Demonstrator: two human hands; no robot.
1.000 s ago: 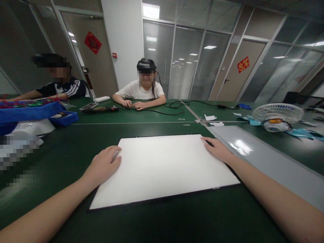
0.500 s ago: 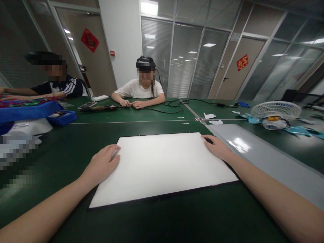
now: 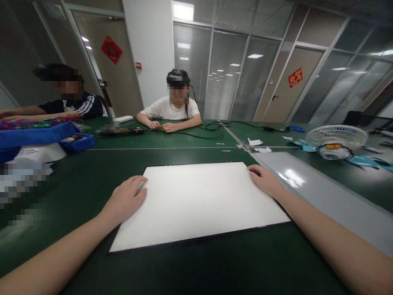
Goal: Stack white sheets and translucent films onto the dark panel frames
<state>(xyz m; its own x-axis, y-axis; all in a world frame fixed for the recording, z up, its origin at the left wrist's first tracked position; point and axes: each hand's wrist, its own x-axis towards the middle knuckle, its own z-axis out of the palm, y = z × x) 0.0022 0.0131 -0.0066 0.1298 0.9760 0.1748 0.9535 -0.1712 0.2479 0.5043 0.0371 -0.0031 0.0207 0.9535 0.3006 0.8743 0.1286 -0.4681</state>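
Observation:
A flat white rectangular panel (image 3: 196, 205) with a thin black border lies in front of me on the green table. At its left edge my left hand (image 3: 129, 197) is closed, the thumb over the white face and the fingers curved along the border. My right hand (image 3: 265, 180) is curled at the far right edge, thumb and forefinger against the border near the corner. The undersides of both hands are hidden, so how far the fingers reach beneath the panel does not show.
A grey glossy sheet (image 3: 322, 192) lies to the right, beyond it a white fan cage (image 3: 336, 137) with blue blades. Blue trays (image 3: 37, 135) stand at left. Across the green table (image 3: 172, 143) sit two people; a black cable (image 3: 211, 133) and paper scraps (image 3: 255, 142) lie there.
The view has shifted very slightly. Both hands stay at the panel's sides, and the panel keeps its place on the table.

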